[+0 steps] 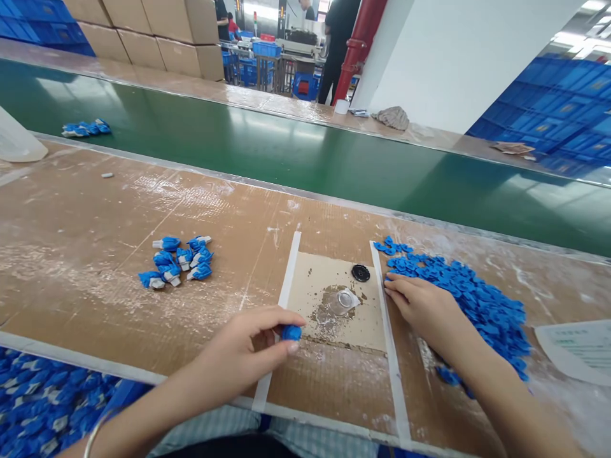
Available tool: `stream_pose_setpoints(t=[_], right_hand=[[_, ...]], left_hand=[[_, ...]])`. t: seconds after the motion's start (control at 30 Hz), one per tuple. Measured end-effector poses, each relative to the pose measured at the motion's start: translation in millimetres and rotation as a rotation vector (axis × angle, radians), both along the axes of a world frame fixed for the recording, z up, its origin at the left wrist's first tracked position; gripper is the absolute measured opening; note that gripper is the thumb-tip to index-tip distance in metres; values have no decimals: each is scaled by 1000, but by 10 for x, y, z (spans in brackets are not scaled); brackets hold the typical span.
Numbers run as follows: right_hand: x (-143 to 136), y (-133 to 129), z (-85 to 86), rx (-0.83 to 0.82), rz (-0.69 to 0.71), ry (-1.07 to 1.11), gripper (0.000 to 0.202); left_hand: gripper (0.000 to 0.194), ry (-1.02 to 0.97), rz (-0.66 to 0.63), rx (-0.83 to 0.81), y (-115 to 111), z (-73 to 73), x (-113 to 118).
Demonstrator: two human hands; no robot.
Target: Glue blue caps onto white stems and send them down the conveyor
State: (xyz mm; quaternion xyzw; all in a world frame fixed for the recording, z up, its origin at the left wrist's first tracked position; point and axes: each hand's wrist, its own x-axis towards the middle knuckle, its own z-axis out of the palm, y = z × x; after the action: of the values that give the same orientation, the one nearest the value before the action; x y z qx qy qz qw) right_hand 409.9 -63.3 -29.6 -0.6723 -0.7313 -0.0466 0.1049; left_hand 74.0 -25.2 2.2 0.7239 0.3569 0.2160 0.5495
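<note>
Checked cloth (pixel 214 425) shows on the near side of the beige card (pixel 329 270). Just right of that card, a heap of blue pieces (pixel 470 292) runs slantwise, far left to near right; the right hand (pixel 427 305), the nearer one, is at its left edge, fingertips drawn together, though I can't tell whether they pinch anything. At the card's near left corner, the left hand (pixel 258 334) grasps a blue knob (pixel 291 332) between thumb and fingers, rounded end towards the card, the rest hidden.

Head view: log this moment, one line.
left hand: holds blue piece | right hand: by blue pile | cardboard pad: black disc, clear container | left of pad: blue-white pieces
</note>
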Motion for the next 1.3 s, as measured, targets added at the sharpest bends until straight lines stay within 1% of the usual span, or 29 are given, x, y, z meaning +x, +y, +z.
stream_pose_setpoints(t=[0.07,0.1,0.13,0.2,0.33,0.43,0.5,0.57,0.67,0.7,0.77,0.87,0.97,1.03,1.07,1.17,1.23,1.3], right_hand=[[23,49,40,-51,18,-6,28],[32,72,64,-75,27,-6,27],[41,94,91,-96,37,-3,26],[60,132,145,-126,54,10,22],[89,154,216,-136,71,61,20],[21,75,248,-87,42,111,20],[-119,-25,290,4,14,214,22],[-324,-130,350,90,29,351,24],[-627,-215,419,115,176,431,26],[-696,-216,425,114,221,426,27],[-767,-187,409,111,266,396,27],[-760,-121,348,94,277,363,26],[-762,-115,299,90,258,421,24],[-827,-169,277,95,193,567,24],[-883,-210,266,105,151,687,25],[-1111,-356,232,149,55,1135,28],[-1279,-436,218,169,31,1386,28],[-1423,-485,218,168,19,1545,28]], left_hand=[[26,-132,67,-266,-132,-115,21],[28,-205,88,-366,-175,-167,28],[30,-272,107,-441,-205,-210,31],[31,-371,139,-523,-228,-266,27],[31,-415,171,-541,-220,-279,5],[30,-410,165,-528,-226,-259,0],[30,-419,153,-536,-232,-244,4],[29,-434,146,-557,-232,-230,13],[33,-481,143,-595,-225,-230,30],[34,-489,144,-607,-225,-239,35],[36,-497,155,-621,-228,-269,41],[37,-509,174,-619,-235,-310,41],[37,-534,153,-631,-231,-293,43],[38,-557,138,-653,-226,-247,59],[39,-572,137,-665,-227,-221,74],[43,-628,137,-693,-252,-162,148],[45,-686,121,-693,-285,-147,207],[45,-754,93,-693,-320,-143,256]])
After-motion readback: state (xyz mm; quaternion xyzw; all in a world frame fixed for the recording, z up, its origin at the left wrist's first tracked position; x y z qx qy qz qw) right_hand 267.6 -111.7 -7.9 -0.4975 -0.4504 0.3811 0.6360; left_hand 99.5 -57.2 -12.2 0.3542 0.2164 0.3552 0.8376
